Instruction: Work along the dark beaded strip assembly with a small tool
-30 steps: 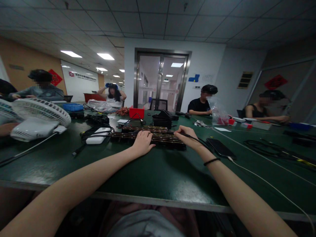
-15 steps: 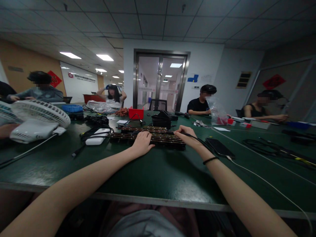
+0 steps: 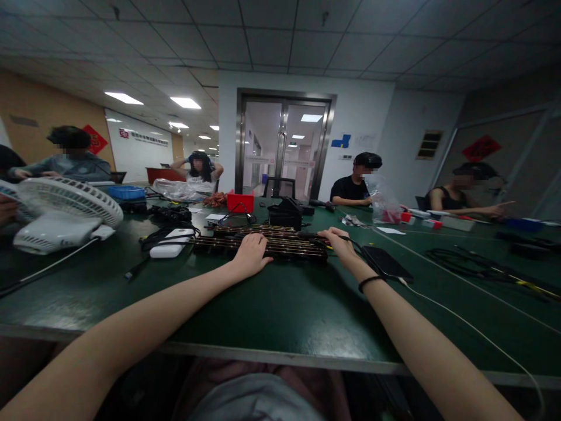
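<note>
Long dark strips (image 3: 293, 248) with thin gold-coloured lines and small light dots lie side by side on the green table; I cannot make out their exact kind. My left hand (image 3: 251, 256) rests flat on their middle, fingers stretched forward and thumb out to the side. At their right end my right hand (image 3: 340, 243) has thumb and fingers pinched together on a black cable, most of which is hidden by the hand and wrist. A black phone (image 3: 386, 263) lies just right of that wrist, with a white cord (image 3: 456, 316) plugged in.
Left of the strips lie a white power bank (image 3: 172, 243) and black cables (image 3: 151, 241). A white fan (image 3: 65, 213) stands farther left. Behind are a black device (image 3: 284, 214) and a red bin (image 3: 240, 203). Coiled cables (image 3: 460, 263) lie right. Several people sit around the table.
My right hand has shifted a little to the right along the strips' end, still pinched. My left hand stays on the strips. A person at far right has stretched out a hand.
</note>
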Available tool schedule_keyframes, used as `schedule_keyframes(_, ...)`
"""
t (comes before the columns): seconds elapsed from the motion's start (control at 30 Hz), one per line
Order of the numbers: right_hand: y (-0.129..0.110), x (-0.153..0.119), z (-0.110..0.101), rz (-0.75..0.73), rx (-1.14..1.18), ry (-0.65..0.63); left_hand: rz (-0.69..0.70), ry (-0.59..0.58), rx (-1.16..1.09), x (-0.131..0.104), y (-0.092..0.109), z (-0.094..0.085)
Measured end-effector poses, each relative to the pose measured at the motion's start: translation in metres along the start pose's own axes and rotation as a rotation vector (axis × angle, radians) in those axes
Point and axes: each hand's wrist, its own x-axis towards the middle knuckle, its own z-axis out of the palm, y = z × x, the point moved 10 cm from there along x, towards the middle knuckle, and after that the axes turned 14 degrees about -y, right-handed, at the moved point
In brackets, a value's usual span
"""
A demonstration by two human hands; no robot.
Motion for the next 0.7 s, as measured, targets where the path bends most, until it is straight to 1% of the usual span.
schedule_keyframes(0.2, 0.004, -0.001, 0.001, 0.030, 0.023, -0.009, 0.009, 0.003, 0.008, 0.001, 0.000, -0.001)
schedule_keyframes(0.3, -0.005, -0.003, 0.002, 0.018, -0.006, -0.012, 0.000, 0.002, -0.004, 0.001, -0.001, -0.004)
schedule_keyframes(0.47, -0.022, -0.008, 0.006, 0.027, -0.136, -0.027, 0.001, 0.008, -0.033, 0.000, 0.000, -0.009)
schedule_keyframes(0.7, -0.036, -0.009, 0.021, -0.075, -0.161, -0.080, 0.009, 0.009, -0.060, -0.001, 0.003, -0.012)
